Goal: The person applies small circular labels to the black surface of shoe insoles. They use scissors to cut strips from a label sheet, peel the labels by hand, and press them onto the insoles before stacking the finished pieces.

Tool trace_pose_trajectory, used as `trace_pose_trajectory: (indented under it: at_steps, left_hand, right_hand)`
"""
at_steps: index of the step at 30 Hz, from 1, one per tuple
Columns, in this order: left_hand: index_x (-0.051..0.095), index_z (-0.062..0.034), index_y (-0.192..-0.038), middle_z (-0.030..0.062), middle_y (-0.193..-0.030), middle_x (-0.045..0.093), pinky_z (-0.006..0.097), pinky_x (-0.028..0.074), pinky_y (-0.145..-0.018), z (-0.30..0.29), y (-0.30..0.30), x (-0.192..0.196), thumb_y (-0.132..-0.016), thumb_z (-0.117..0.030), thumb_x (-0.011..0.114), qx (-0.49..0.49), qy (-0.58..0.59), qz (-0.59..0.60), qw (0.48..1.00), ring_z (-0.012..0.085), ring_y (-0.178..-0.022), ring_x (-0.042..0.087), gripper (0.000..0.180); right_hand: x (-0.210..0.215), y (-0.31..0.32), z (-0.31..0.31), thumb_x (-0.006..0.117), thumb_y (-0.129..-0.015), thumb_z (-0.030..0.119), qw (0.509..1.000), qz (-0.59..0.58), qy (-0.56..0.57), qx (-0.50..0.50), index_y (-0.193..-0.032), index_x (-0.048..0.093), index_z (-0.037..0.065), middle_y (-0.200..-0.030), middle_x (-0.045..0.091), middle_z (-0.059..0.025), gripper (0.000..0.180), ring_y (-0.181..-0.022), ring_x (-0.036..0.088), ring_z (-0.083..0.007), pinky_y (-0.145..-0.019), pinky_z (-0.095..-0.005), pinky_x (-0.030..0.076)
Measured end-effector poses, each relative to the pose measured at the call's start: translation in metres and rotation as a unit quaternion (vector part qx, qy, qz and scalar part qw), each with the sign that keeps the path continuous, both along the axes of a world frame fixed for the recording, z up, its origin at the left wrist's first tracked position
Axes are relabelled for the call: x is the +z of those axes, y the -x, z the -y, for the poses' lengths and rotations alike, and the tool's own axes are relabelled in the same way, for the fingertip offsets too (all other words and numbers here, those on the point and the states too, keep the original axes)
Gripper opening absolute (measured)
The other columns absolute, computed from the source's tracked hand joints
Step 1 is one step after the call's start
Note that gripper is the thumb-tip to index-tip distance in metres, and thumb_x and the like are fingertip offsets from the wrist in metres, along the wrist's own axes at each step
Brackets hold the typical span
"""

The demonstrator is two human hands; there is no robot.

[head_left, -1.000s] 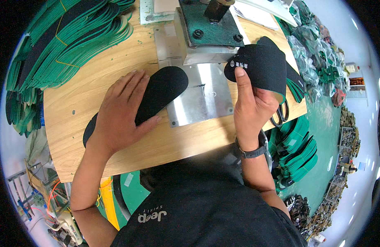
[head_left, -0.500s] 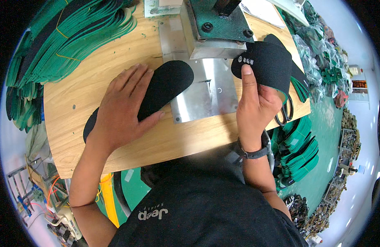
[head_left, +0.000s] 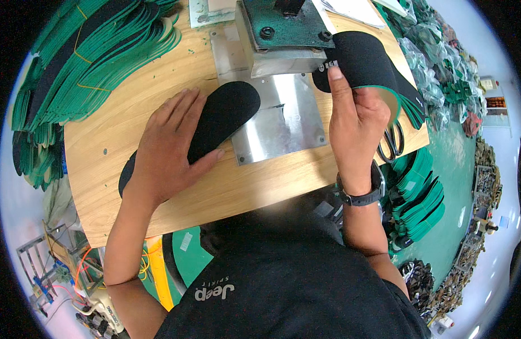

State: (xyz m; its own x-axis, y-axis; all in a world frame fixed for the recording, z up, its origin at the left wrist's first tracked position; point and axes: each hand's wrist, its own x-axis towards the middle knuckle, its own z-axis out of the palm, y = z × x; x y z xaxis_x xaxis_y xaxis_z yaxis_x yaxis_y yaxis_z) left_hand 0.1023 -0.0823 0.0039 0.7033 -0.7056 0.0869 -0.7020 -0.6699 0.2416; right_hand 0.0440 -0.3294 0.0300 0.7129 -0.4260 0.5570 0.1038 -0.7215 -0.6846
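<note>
Banded green-and-black insoles (head_left: 116, 59) fill the far-left corner of the desk (head_left: 243, 186). Left of the desk's middle, the left hand (head_left: 170, 141) lies flat, fingers extended, on a black insole (head_left: 226, 107). Pale lettering (head_left: 218, 291) marks the shirt (head_left: 289, 271) below the near edge. Toward the right edge, the right hand (head_left: 359, 121) pinches a bent insole (head_left: 362, 59), small white print (head_left: 328, 65) beside the thumb (head_left: 341, 93).

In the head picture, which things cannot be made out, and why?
Head view:
Flat black insole: its middle, covered by the left grip.
Right grip: fingertips except the thumb's, hidden behind its thumb and the bent black insole.
Dark metal post: top, cut off by the upper edge.
</note>
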Motion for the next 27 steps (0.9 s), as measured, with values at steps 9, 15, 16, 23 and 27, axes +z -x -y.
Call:
trace_pose_trajectory:
  at_steps: [9, 15, 16, 23, 27]
  left_hand:
    - [0.035, -0.0023, -0.139, 0.0177, -0.144, 0.037, 0.042, 0.025, -0.111, -0.002, 0.001, -0.003, -0.079, -0.040, 0.064, -0.008, -0.005, 0.016, 1.000, 0.0344, -0.134, 0.032, 0.077]
    - [0.035, -0.0002, -0.139, 0.0192, -0.143, 0.037, 0.042, 0.025, -0.111, -0.003, 0.000, -0.003, -0.080, -0.041, 0.063, -0.017, 0.006, 0.027, 0.999, 0.0353, -0.133, 0.033, 0.077]
    - [0.035, 0.0000, -0.139, 0.0192, -0.143, 0.037, 0.042, 0.025, -0.111, -0.002, 0.000, -0.004, -0.080, -0.041, 0.063, -0.018, 0.006, 0.032, 0.999, 0.0354, -0.133, 0.033, 0.077]
    - [0.035, -0.0002, -0.139, 0.0185, -0.142, 0.038, 0.042, 0.026, -0.111, -0.005, 0.000, -0.005, -0.079, -0.041, 0.064, -0.022, 0.008, 0.035, 0.999, 0.0342, -0.133, 0.033, 0.078]
    - [0.036, -0.0008, -0.139, 0.0184, -0.142, 0.038, 0.042, 0.026, -0.111, -0.003, 0.001, -0.006, -0.078, -0.041, 0.065, -0.012, 0.009, 0.034, 0.999, 0.0343, -0.133, 0.033, 0.079]
  right_hand:
    - [-0.009, 0.010, -0.012, 0.063, -0.090, 0.013, 0.960, 0.076, -0.270, 0.020, -0.090, 0.068, -0.002, -0.072, 0.062, 0.0013, 0.016, -0.058, 0.046, -0.0016, -0.047, -0.0179, 0.034]
    - [-0.010, 0.002, -0.008, 0.064, -0.089, 0.012, 0.965, 0.114, -0.235, 0.013, -0.084, 0.066, -0.004, -0.077, 0.065, -0.0023, 0.017, -0.066, 0.051, -0.0037, -0.056, -0.0192, 0.040]
    - [-0.007, 0.000, -0.013, 0.064, -0.089, 0.011, 0.961, 0.124, -0.245, 0.015, -0.087, 0.067, -0.004, -0.080, 0.066, -0.0032, 0.016, -0.070, 0.053, -0.0045, -0.061, -0.0194, 0.043]
    - [-0.019, 0.006, -0.012, 0.067, -0.085, 0.007, 0.986, 0.057, -0.159, 0.004, -0.092, 0.069, -0.004, -0.083, 0.069, -0.0027, 0.012, -0.074, 0.057, -0.0053, -0.066, -0.0199, 0.044]
    - [-0.019, 0.011, -0.011, 0.069, -0.083, 0.007, 0.993, 0.030, -0.113, -0.019, -0.086, 0.069, -0.004, -0.074, 0.068, -0.0032, 0.012, -0.066, 0.055, -0.0044, -0.059, -0.0206, 0.042]
